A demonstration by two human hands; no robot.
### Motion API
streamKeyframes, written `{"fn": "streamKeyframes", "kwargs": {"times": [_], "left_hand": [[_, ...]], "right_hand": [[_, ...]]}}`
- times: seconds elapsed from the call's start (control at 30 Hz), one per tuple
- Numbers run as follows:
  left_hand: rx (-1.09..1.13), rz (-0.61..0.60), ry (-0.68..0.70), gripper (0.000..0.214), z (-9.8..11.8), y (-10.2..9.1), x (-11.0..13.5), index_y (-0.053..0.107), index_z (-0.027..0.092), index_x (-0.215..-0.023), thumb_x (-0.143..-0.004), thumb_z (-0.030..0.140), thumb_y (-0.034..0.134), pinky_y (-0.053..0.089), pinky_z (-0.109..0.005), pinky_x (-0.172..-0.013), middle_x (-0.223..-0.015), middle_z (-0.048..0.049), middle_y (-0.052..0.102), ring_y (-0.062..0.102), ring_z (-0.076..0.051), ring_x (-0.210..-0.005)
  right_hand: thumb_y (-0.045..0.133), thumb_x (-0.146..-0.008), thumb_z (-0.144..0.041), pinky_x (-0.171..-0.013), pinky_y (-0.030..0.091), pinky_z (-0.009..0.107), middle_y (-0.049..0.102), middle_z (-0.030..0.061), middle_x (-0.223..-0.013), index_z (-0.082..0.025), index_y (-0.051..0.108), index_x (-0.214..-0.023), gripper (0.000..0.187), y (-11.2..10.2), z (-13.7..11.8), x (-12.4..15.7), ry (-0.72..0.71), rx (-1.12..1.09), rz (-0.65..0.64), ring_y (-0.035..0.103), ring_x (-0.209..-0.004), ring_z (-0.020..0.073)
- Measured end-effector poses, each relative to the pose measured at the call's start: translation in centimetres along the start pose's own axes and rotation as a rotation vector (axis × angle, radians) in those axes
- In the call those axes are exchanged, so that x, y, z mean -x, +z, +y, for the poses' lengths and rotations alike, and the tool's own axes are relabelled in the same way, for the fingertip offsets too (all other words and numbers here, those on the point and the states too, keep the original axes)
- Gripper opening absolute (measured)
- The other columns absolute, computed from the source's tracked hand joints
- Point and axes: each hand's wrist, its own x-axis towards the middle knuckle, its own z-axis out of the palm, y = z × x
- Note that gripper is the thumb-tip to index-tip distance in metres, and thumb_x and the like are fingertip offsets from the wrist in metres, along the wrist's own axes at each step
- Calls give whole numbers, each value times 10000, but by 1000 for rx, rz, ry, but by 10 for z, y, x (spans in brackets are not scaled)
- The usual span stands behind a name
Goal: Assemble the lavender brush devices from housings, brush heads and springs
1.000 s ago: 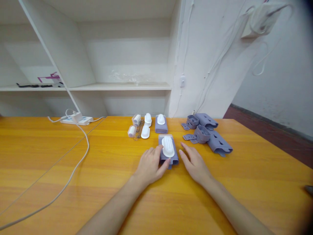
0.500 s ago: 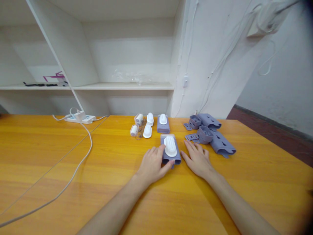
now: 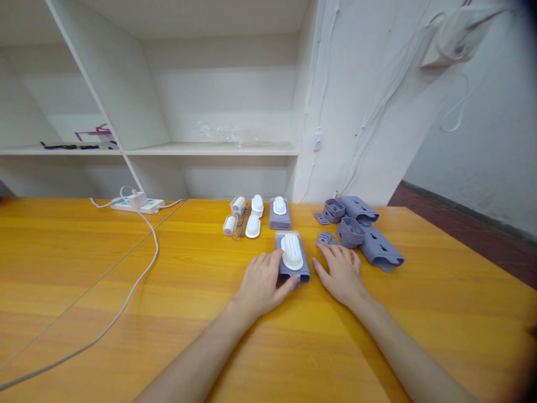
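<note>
Resting on the orange table [image 3: 126, 291], directly before the person: one nearer lilac unit [image 3: 292, 262], a lilac base with a white ribbed cap seated on top, lying flat. Second lilac unit [image 3: 279, 214] of the same make, cap also seated, stands farther back, near the wall. By appearance, two units are put together. Loose and unjoined are two white caps [image 3: 253, 225], two small white cylinders [image 3: 230, 225] with what may be springs between them, two lilac housings [image 3: 381, 250], two lilac cups [image 3: 350, 232] and a small flat lilac piece [image 3: 326, 239]. Left hand [image 3: 262, 281]: palm down, forearm stretched forward, thumb and forefinger bracketing the near left corner of the nearer lilac unit in a loose hold. Right hand [image 3: 342, 274]: flat on the table just right of that unit, fingers extended and slightly spread, holding nothing, fingertips near the small flat lilac piece. Also present: power strip [image 3: 136, 205] with white cable [image 3: 140, 271] at far left, and white shelving [image 3: 210, 148] behind.
</note>
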Motion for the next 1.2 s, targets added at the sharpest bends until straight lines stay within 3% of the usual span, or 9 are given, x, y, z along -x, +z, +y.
{"fn": "streamKeyframes", "kwargs": {"times": [0.2, 0.4, 0.5, 0.67, 0.83, 1.0, 1.1, 1.2], "left_hand": [[-70, 99, -86, 366, -11, 1, -5, 440, 177, -1146, -895, 434, 372, 428, -365, -810, -988, -94, 579, 538, -230, -928], [-315, 247, -353, 360, -51, 1, -13, 465, 153, -1179, -874, 339, 418, 383, -435, -866, -1199, -168, 473, 470, -291, -1069], [-369, 231, -451, 398, -65, 2, -14, 446, 186, -1231, -859, 328, 442, 354, -463, -895, -1290, -181, 406, 440, -312, -1131], [-375, 120, -470, 335, -69, 3, -13, 477, 201, -1182, -862, 295, 438, 379, -438, -855, -1158, -146, 492, 518, -277, -1027], [-384, 169, -519, 152, -70, -2, -15, 509, 175, -985, -870, 221, 423, 431, -343, -713, -969, -92, 521, 565, -225, -849], [-214, 322, -441, 83, -74, -4, -16, 481, 180, -890, -887, 214, 405, 455, -316, -679, -952, -79, 501, 558, -181, -752], [-96, 462, -295, 61, -69, -5, -17, 473, 193, -859, -885, 216, 422, 463, -329, -776, -932, -71, 499, 553, -192, -866], [-78, 558, -107, 25, -57, -7, -15, 482, 196, -874, -867, 201, 458, 444, -352, -858, -959, -77, 522, 534, -201, -978]], "right_hand": [[441, -862, -295, -849, 301, 418, 673, 68, -962, -203, 613, -1013, 248, -10, -5, 3, -35, -81, 67, 521, -951, 247], [482, -840, -289, -852, 268, 429, 686, 55, -890, -215, 633, -932, 192, -13, -8, 5, -80, -59, 32, 534, -929, 251], [489, -832, -285, -861, 261, 433, 683, 56, -878, -218, 635, -914, 180, -13, -9, 6, -87, -41, 17, 534, -918, 251], [463, -847, -289, -881, 256, 444, 679, 53, -880, -224, 631, -922, 195, -13, -9, 7, -87, -30, 7, 528, -930, 252], [458, -847, -280, -889, 258, 451, 679, 57, -881, -228, 634, -925, 200, -13, -9, 7, -87, -37, 10, 526, -929, 252], [450, -854, -279, -897, 262, 456, 674, 55, -886, -228, 632, -929, 203, -14, -10, 8, -81, -39, -4, 529, -941, 252], [449, -853, -272, -909, 267, 461, 669, 60, -891, -224, 632, -939, 208, -14, -10, 8, -80, -50, 7, 534, -945, 253], [448, -853, -281, -932, 276, 461, 651, 85, -962, -203, 580, -1108, 298, -18, -12, 7, -76, -98, 112, 532, -976, 259]]}}
